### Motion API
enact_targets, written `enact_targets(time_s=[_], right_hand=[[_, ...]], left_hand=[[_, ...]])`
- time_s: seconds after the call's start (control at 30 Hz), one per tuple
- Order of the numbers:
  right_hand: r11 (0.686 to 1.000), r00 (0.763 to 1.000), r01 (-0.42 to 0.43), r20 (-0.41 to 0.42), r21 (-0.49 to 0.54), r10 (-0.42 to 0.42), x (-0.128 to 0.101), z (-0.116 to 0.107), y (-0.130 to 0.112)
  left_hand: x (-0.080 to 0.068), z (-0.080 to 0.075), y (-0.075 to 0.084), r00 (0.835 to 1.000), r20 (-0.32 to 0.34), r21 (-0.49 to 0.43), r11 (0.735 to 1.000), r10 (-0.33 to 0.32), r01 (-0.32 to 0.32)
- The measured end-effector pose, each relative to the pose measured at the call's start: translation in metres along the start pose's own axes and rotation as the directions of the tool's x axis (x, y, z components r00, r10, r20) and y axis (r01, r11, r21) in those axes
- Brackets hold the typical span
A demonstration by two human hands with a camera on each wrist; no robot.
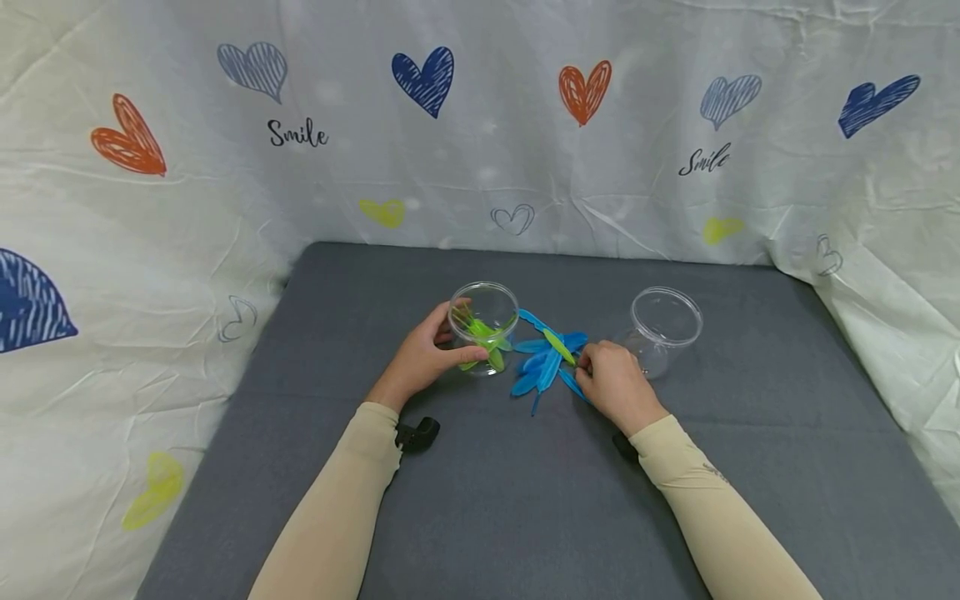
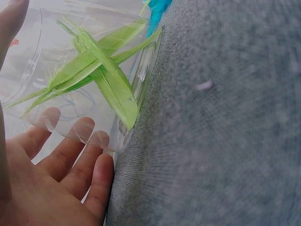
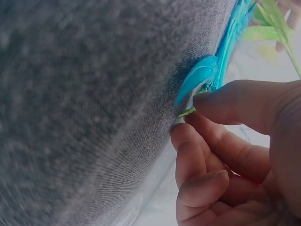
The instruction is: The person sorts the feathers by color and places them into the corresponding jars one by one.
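Head view, left hand: the left hand (image 1: 429, 354) wraps thumb and fingers round the side of a clear jar (image 1: 483, 327) standing on the grey mat (image 1: 525, 500).
Head view, jar contents: green feathers (image 1: 480, 337) lie crossed inside the jar.
Head view, right hand: the right hand (image 1: 617, 385), right of the jar, pinches the end of one green feather (image 1: 558, 346) lying on top of the blue feathers (image 1: 542, 367).
Head view, blue feathers: heaped on the mat just right of the jar.
Head view, second jar: an empty clear jar (image 1: 663, 327) stands further right of the first jar, beyond the right hand.
Left wrist view: curved fingers (image 2: 70, 155) press against the jar wall (image 2: 141, 80); the green feathers (image 2: 101, 70) lean on the wall inside.
Right wrist view: thumb and forefinger (image 3: 244, 108) are pinched on a green quill tip (image 3: 187, 112), blue feathers (image 3: 200, 77) just beside it on the mat (image 3: 84, 103).
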State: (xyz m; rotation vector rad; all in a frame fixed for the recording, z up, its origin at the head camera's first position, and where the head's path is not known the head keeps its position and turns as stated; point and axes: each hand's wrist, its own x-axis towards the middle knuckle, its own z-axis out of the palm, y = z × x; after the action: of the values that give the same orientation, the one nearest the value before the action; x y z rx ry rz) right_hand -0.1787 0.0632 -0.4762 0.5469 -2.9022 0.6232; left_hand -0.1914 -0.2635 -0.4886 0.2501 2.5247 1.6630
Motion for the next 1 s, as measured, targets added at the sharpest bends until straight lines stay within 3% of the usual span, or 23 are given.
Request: enact_targets(time_s=[0.5, 1.0], right_hand=[[1.000, 1.000, -0.021, 0.019, -0.010, 0.021, 0.002, 0.000, 0.000], [1.000, 0.999, 0.023, -0.036, 0.020, -0.023, 0.006, -0.013, -0.009]], left_hand=[[-0.001, -0.001, -0.001, 1.000, -0.003, 0.009, 1.000, 0.002, -0.002], [-0.002, -0.001, 0.002, 1.000, 0.002, -0.003, 1.000, -0.010, 0.010]])
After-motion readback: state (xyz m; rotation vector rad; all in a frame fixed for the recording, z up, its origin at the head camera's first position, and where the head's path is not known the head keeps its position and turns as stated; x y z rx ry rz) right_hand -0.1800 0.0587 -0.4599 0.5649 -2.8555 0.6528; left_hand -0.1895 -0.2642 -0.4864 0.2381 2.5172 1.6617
